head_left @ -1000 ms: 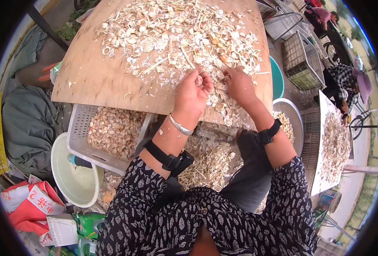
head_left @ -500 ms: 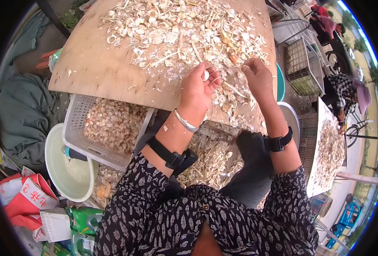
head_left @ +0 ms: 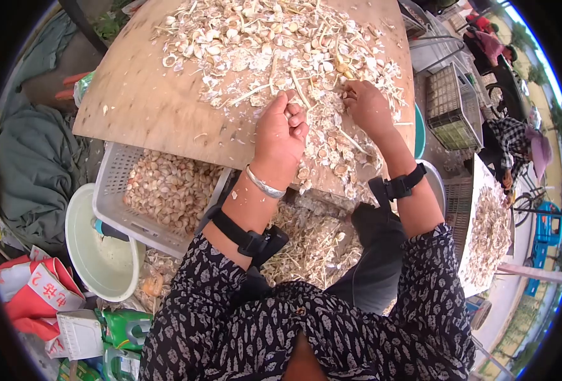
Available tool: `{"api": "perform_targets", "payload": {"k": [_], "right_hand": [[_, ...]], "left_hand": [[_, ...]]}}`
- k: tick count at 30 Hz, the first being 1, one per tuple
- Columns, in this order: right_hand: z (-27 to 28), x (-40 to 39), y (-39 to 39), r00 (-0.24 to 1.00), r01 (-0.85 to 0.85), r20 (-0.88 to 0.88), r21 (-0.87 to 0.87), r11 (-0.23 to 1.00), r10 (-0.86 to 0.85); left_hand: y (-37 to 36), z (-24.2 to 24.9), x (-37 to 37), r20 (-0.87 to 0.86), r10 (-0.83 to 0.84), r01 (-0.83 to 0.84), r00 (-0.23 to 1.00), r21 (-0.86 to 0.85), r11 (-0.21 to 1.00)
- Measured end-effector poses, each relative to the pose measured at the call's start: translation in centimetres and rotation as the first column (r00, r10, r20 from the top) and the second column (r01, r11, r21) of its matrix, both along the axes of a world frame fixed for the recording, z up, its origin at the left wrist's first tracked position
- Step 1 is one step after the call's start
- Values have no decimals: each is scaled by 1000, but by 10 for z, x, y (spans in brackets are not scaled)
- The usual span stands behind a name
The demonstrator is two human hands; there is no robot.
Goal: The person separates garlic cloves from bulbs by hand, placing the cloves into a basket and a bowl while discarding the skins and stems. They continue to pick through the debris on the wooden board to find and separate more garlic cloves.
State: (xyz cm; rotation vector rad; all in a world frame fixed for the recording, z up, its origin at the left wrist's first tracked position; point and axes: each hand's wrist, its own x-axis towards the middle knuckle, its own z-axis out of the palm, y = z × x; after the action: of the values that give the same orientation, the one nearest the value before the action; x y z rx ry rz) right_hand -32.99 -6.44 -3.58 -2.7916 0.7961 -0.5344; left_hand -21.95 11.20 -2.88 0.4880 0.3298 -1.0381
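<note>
My left hand (head_left: pixel 281 130) is closed over the front of the wooden board, fingers curled toward the palm around a garlic clove that is mostly hidden. To its right, my right hand (head_left: pixel 368 109) reaches to the near side of the pile, its thumb and fingertips pinched together; whatever is between them is too small to make out. Garlic cloves, dry stalks and papery skins make up a loose heap (head_left: pixel 262 47) just beyond both hands. More skins and cut root ends (head_left: pixel 335 152) lie on the board between and below my hands.
The wooden board (head_left: pixel 141 95) ends above a grey plastic crate (head_left: pixel 113 184) of garlic cloves (head_left: pixel 167 190). Left of it is a pale basin (head_left: pixel 81 235). Stalks and skins (head_left: pixel 313 247) lie between my legs. At right stand a crate (head_left: pixel 449 108) and another person's garlic-covered table (head_left: pixel 487 228).
My left hand has shifted slightly left and its fingers have curled, hiding the white clove that showed before. My right hand has moved left and up, closer to the heap.
</note>
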Motion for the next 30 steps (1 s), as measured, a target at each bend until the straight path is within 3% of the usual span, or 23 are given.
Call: {"api": "perform_targets", "payload": {"k": [2,4,6,7,8,10,12,14,16,17,19,20,22,26,28,29,30], "right_hand": [[0,-3,4,995,63,-84,60,996,-57],[-1,-12,7,994,101,-55,39,994,-99],[11,-19,11,998,36,54,15,999,-36],[32,-21,26,968,19,216,434,901,-125],[54,-21,45,915,-76,307,768,636,-262],[97,-21,109,808,-447,521,847,288,-275],[127,-30,159,793,-607,609,792,67,-12],[154,-26,198,596,-786,781,615,-62,187],[157,7,215,34,-953,955,119,-277,294],[163,3,233,22,-948,955,114,-296,297],[177,-21,270,206,-897,957,102,-430,-202],[173,-16,269,209,-891,958,105,-442,-194],[165,0,264,-78,-920,995,-97,-380,-64],[167,3,272,35,-886,984,-49,-461,-172],[165,15,271,-145,-907,980,-186,-377,-136],[167,11,268,-146,-906,979,-190,-379,-142],[170,1,260,103,-959,993,83,-271,-58]], "left_hand": [[0,2,1,4,1,-1,1000,4,1000],[0,0,-1,23,-8,8,1000,25,1000],[-1,-1,-1,24,-7,7,1000,-1,1000],[-1,-1,-2,18,-3,3,1000,2,1000],[-1,-2,-3,5,10,-10,1000,10,1000],[1,4,-10,30,25,-26,999,29,999],[0,-2,-17,192,2,-6,981,19,1000],[-3,-2,-20,39,-13,13,999,-1,1000],[-4,-3,-24,47,-10,11,999,-16,1000],[-4,-3,-24,48,-10,11,999,-13,1000],[-2,-2,-23,49,5,-5,999,-14,1000],[-2,-1,-23,49,-7,7,999,-3,1000],[-3,-1,-22,49,-20,20,999,1,1000],[3,-2,-16,38,7,-5,999,-33,999],[5,-3,-14,16,17,-17,1000,-17,1000],[9,-1,-10,38,27,-26,999,-21,999],[15,-1,-8,39,31,-30,999,-12,999]]}}
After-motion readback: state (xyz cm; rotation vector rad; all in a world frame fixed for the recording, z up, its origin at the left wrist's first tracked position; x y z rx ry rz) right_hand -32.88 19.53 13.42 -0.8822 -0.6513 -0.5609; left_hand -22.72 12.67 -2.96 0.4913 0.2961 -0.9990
